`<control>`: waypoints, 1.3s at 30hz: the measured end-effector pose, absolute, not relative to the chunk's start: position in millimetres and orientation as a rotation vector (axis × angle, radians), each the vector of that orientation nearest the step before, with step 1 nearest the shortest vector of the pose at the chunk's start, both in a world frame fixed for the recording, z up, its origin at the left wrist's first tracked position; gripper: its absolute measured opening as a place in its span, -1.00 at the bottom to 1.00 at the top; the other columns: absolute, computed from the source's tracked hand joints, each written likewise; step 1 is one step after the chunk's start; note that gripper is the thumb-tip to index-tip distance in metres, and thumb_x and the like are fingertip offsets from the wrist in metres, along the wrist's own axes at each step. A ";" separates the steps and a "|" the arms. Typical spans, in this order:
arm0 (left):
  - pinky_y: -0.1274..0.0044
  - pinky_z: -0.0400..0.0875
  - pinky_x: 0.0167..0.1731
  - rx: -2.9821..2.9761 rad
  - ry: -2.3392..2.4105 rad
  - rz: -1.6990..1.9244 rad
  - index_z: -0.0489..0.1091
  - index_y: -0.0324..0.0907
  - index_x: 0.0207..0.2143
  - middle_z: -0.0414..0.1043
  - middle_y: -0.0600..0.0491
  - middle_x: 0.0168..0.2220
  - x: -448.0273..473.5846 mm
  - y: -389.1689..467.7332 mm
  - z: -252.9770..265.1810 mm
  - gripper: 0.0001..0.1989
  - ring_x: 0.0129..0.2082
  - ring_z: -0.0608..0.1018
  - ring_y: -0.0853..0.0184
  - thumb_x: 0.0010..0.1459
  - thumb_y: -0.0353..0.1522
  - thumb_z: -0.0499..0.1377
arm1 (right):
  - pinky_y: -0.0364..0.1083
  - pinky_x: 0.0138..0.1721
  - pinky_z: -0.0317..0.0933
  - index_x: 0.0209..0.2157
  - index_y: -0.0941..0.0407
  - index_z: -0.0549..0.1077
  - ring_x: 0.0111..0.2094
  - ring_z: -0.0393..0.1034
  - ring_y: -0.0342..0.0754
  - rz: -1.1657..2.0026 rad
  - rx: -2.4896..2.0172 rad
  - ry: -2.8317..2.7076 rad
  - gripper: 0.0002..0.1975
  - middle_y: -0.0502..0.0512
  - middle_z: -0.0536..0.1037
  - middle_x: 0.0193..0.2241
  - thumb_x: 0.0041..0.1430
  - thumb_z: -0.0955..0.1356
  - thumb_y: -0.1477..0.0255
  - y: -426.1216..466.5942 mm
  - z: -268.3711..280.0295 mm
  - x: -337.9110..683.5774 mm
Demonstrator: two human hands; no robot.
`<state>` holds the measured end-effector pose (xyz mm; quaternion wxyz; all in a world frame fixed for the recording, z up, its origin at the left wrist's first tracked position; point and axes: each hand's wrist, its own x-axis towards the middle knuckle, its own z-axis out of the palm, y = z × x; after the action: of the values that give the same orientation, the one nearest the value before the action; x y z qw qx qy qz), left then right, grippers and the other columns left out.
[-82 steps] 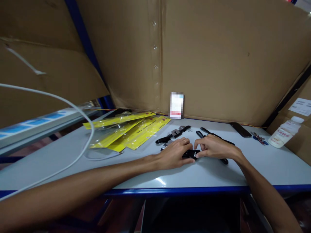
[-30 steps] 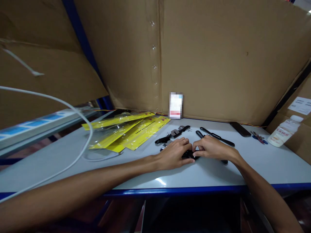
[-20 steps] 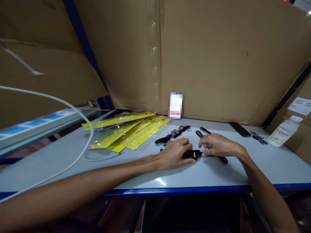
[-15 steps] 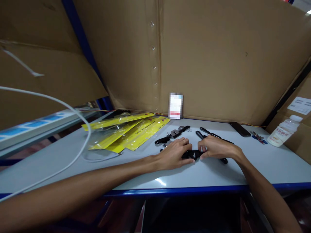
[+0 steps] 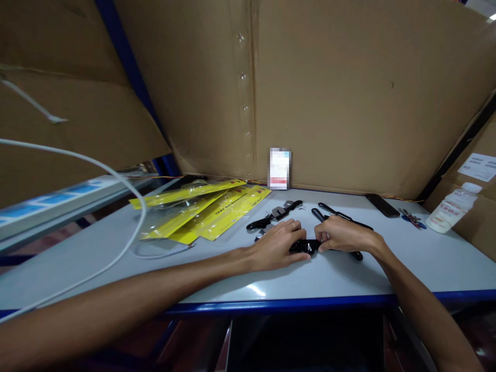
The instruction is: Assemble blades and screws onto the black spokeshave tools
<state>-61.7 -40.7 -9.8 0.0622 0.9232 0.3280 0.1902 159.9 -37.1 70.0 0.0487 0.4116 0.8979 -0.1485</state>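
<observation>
A black spokeshave (image 5: 306, 246) lies low on the table between my hands, a small bright screw showing on its middle. My left hand (image 5: 279, 246) wraps its left part, fingers closed over the handle. On the right side, my right hand (image 5: 333, 235) pinches at the spokeshave with bent fingers, hiding part of it. A black handle end (image 5: 356, 256) sticks out below my right hand. Just behind lie another spokeshave (image 5: 265, 222) and a loose grey metal blade (image 5: 278, 212). More black tool frames (image 5: 325, 210) lie behind my right hand.
Yellow cards with clear blister packs (image 5: 228, 212) lie at the left, near a white cable (image 5: 132, 243) and a power strip (image 5: 58, 199). A phone (image 5: 279, 170) leans on the cardboard wall. At right are a dark phone (image 5: 382, 205), keys (image 5: 413, 219) and a white bottle (image 5: 449, 209).
My right fingers have shifted very slightly at the spokeshave. Otherwise the view has moved only a little, and both hands stay in place.
</observation>
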 end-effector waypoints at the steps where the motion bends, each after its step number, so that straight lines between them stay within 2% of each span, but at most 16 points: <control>1: 0.34 0.36 -0.15 2.790 0.983 0.583 0.45 -0.21 -0.14 0.39 -0.07 -0.15 -61.7 -40.8 -9.7 -0.64 -0.14 0.45 0.13 0.26 -0.08 0.25 | -0.14 -0.37 0.03 -0.21 0.13 0.59 -0.38 0.34 -0.09 -0.443 1.249 2.762 -0.83 0.02 0.55 -0.39 0.13 0.50 0.43 -37.3 70.3 160.8; 4: 0.36 0.35 -0.17 2.786 0.962 0.604 0.45 -0.18 -0.09 0.38 -0.05 -0.17 -61.8 -41.0 -9.1 -0.63 -0.16 0.44 0.14 0.26 -0.08 0.25 | -0.13 -0.32 0.05 -0.03 0.05 0.58 -0.34 0.37 -0.07 -0.423 1.174 2.901 -0.70 0.03 0.58 -0.33 0.17 0.48 0.38 -38.2 71.4 161.6; 12: 0.37 0.33 -0.18 2.784 0.961 0.607 0.46 -0.19 -0.08 0.37 -0.04 -0.20 -61.2 -41.3 -8.0 -0.66 -0.19 0.43 0.16 0.26 -0.12 0.25 | -0.14 -0.32 0.07 -0.10 0.04 0.64 -0.37 0.39 -0.10 -0.516 1.116 2.926 -0.77 0.00 0.57 -0.38 0.18 0.49 0.40 -38.9 68.7 156.8; 19: 0.36 0.32 -0.19 2.759 0.932 0.636 0.47 -0.17 -0.09 0.37 -0.04 -0.21 -61.6 -41.3 -9.8 -0.64 -0.19 0.43 0.15 0.28 -0.07 0.22 | -0.15 -0.36 0.02 -0.33 0.12 0.61 -0.44 0.30 -0.15 -0.509 1.137 2.934 -0.96 -0.05 0.50 -0.48 0.17 0.48 0.45 -41.1 65.2 149.4; 25: 0.37 0.32 -0.20 2.762 0.915 0.644 0.46 -0.19 -0.08 0.39 -0.06 -0.21 -63.3 -41.0 -10.2 -0.63 -0.19 0.44 0.15 0.30 -0.08 0.20 | -0.13 -0.39 -0.05 -0.45 0.14 0.51 -0.49 0.21 -0.17 -0.415 1.143 2.955 -0.86 -0.05 0.44 -0.52 0.20 0.44 0.48 -42.6 54.4 143.4; 30: 0.39 0.33 -0.22 2.762 0.929 0.654 0.45 -0.20 -0.09 0.40 -0.06 -0.22 -62.2 -40.3 -11.6 -0.59 -0.20 0.45 0.16 0.28 -0.04 0.21 | -0.12 -0.39 -0.06 -0.43 0.13 0.46 -0.45 0.23 -0.12 -0.308 1.198 2.916 -0.82 0.00 0.46 -0.49 0.24 0.41 0.38 -45.1 54.2 143.0; 33: 0.37 0.34 -0.19 2.780 0.962 0.645 0.43 -0.21 -0.13 0.40 -0.07 -0.20 -61.2 -40.0 -11.8 -0.58 -0.18 0.45 0.15 0.28 -0.02 0.20 | -0.11 -0.39 -0.03 -0.30 0.13 0.47 -0.37 0.29 -0.05 -0.294 1.265 2.822 -0.82 0.07 0.52 -0.38 0.21 0.43 0.30 -47.0 63.7 148.1; 35: 0.37 0.34 -0.18 2.792 0.978 0.633 0.42 -0.21 -0.19 0.40 -0.06 -0.20 -60.9 -40.2 -11.3 -0.59 -0.18 0.45 0.15 0.27 -0.02 0.22 | -0.11 -0.37 0.00 -0.22 0.12 0.48 -0.33 0.31 -0.03 -0.322 1.273 2.757 -0.79 0.09 0.53 -0.33 0.16 0.44 0.30 -47.0 69.0 152.9; 39: 0.37 0.34 -0.18 2.804 1.010 0.600 0.42 -0.21 -0.22 0.40 -0.06 -0.20 -60.9 -40.9 -10.1 -0.60 -0.18 0.46 0.15 0.27 -0.03 0.23 | -0.11 -0.38 0.00 -0.25 0.10 0.49 -0.35 0.30 -0.04 -0.329 1.270 2.668 -0.82 0.07 0.52 -0.35 0.08 0.45 0.38 -44.8 69.5 157.8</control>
<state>-60.9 -40.9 -10.1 0.0507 0.9212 0.3316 0.1970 157.8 -44.8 69.5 0.0840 0.4256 0.8942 -0.1101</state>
